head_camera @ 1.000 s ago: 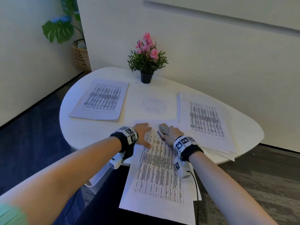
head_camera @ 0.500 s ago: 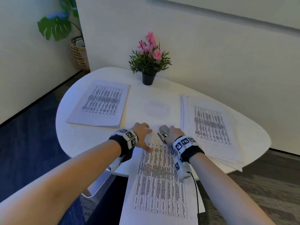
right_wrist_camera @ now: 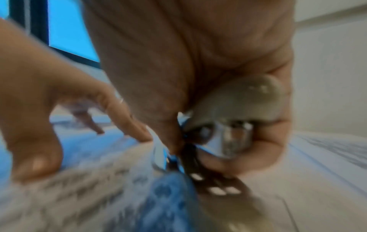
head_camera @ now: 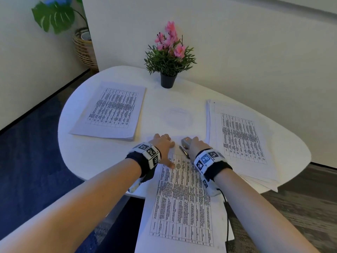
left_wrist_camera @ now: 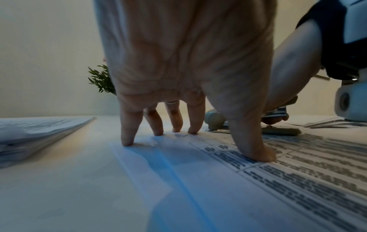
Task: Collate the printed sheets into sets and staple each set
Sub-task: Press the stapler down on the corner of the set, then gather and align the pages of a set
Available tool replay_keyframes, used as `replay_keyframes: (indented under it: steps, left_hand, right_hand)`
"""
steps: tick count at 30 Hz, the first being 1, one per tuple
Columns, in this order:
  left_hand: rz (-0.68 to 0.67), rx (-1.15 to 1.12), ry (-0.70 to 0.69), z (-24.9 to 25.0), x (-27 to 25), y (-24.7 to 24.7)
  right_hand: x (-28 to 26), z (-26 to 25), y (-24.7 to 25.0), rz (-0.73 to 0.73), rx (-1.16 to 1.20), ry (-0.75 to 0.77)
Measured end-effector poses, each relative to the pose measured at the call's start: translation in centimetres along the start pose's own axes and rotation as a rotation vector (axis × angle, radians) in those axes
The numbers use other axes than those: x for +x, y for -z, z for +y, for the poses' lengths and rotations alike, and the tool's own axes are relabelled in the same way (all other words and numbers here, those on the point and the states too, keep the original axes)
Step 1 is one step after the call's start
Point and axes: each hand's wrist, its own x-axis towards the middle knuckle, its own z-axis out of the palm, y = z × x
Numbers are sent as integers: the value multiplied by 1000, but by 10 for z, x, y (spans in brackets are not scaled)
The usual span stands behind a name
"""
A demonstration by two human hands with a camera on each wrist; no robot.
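Observation:
A set of printed sheets [head_camera: 182, 198] lies in the middle and hangs over the table's near edge. My left hand [head_camera: 163, 145] presses its spread fingertips [left_wrist_camera: 127, 141] and thumb on the set's top left part. My right hand [head_camera: 196, 146] grips a grey stapler [head_camera: 185, 143] at the set's top edge, beside the left hand. In the right wrist view the stapler [right_wrist_camera: 238, 106] sits under the palm with the fingers curled round it; the picture is blurred. Whether the paper is inside the stapler's mouth is hidden.
A stack of printed sheets [head_camera: 111, 110] lies at the left of the white table [head_camera: 87, 157], and a thicker, fanned stack [head_camera: 240, 136] at the right. A potted pink flower [head_camera: 168, 57] stands at the back by the wall. A cable [head_camera: 227, 216] hangs from my right wrist.
Both hands stay where they were, the left on the set and the right on the stapler. Only my head view has shifted a little.

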Motion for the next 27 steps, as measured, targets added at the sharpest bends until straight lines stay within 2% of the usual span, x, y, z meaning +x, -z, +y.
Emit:
replay_keyframes:
  steps: [3,5,12,18,21,24,27]
  left_hand:
    - [-9,45,-11,1,0,3]
    - [-7,69,-18,0,-1,6]
    - [-9,96,-52,-3,2,13]
    - [14,89,-88,-9,8,17]
    - [20,117,-99,-8,9,20]
    - [16,97,-92,-7,8,20]
    - [27,97,-92,-7,7,20]
  right_hand:
    - [0,-8,-5,10,128,-73]
    - [5,-12,-9,-8,173,-62]
    - [1,-5,9,40,-63,49]
    - [19,-12,4,41,47,68]
    - [20,-14,6,49,119,-10]
    - [18,-15,16,57,79,19]
    - [26,-20,11,-6,126,-10]
